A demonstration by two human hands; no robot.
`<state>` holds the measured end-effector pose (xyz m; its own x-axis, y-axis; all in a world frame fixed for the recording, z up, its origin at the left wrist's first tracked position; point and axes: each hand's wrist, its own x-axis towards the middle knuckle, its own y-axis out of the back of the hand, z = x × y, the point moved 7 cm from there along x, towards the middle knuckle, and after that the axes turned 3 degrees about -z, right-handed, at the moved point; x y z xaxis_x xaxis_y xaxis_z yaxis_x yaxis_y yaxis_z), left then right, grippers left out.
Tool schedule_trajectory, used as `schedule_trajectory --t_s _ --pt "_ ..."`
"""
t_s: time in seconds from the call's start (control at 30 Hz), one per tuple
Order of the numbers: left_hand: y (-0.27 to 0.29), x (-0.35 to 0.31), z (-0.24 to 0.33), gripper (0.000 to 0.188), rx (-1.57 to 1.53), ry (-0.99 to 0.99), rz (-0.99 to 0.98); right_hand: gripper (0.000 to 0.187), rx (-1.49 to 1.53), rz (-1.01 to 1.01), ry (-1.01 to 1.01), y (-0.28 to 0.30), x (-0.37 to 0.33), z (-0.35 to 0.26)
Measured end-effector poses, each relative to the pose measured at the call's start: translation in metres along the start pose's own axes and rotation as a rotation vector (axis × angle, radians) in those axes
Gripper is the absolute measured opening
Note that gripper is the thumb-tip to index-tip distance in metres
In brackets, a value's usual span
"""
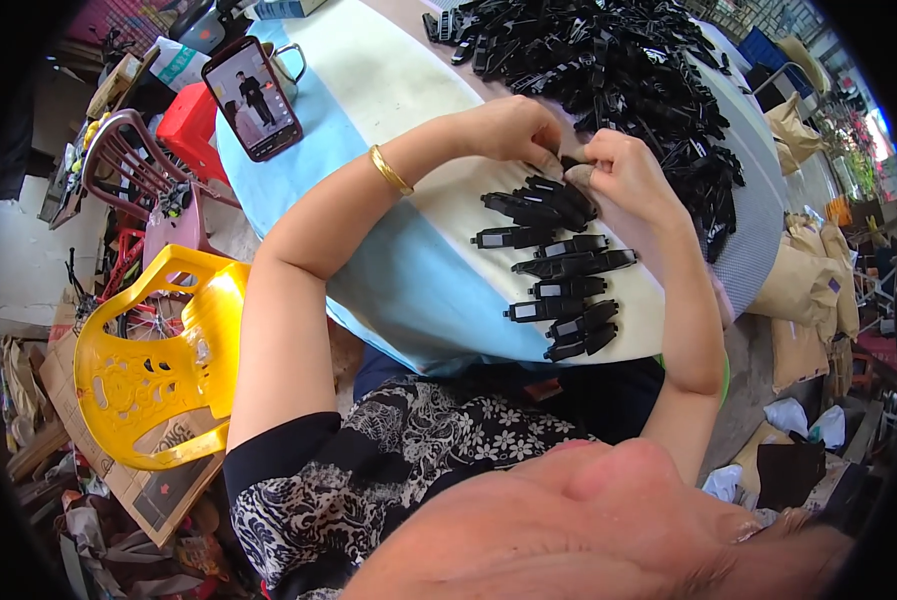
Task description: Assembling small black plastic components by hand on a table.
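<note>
My left hand [516, 132], with a gold bangle on its wrist, is closed in a pinch over the table. Facing it, my right hand [623, 172] pinches a small black plastic piece [570, 162]. The fingertips of both hands nearly meet there, and most of the piece is covered. Just below my hands, a column of several black plastic clip-like parts [568, 262] runs toward the near table edge, laid side by side in small groups. Beyond my right hand spreads a large heap of similar black parts [598, 60].
A phone [252, 98] leans against a metal mug [290, 62] at the table's far left. The striped cloth [393, 270] covers the table. A yellow plastic chair [168, 350], a red stool [190, 130] and a pinkish chair [133, 165] stand left; brown sacks [803, 280] stand right.
</note>
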<state>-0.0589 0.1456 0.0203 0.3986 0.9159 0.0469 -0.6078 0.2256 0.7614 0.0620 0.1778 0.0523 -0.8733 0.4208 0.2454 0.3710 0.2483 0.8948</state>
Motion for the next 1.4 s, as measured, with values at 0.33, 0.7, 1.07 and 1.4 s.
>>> schedule_trajectory --t_s 0.33,0.7,1.07,1.4 --pt "0.015 0.012 -0.022 0.036 0.637 -0.127 0.577 0.021 -0.351 0.444 -0.066 0.058 0.052 0.075" --pt "0.025 -0.019 -0.007 0.022 0.266 0.004 0.586 0.028 -0.283 0.460 -0.223 0.053 0.060 0.058" --pt "0.009 -0.003 -0.034 0.033 -0.228 0.364 0.313 0.028 0.987 -0.240 -0.427 -0.044 -0.012 0.029" --pt "0.007 -0.006 -0.002 0.025 0.214 0.018 0.284 0.031 0.494 0.063 -0.235 -0.016 -0.004 0.017"
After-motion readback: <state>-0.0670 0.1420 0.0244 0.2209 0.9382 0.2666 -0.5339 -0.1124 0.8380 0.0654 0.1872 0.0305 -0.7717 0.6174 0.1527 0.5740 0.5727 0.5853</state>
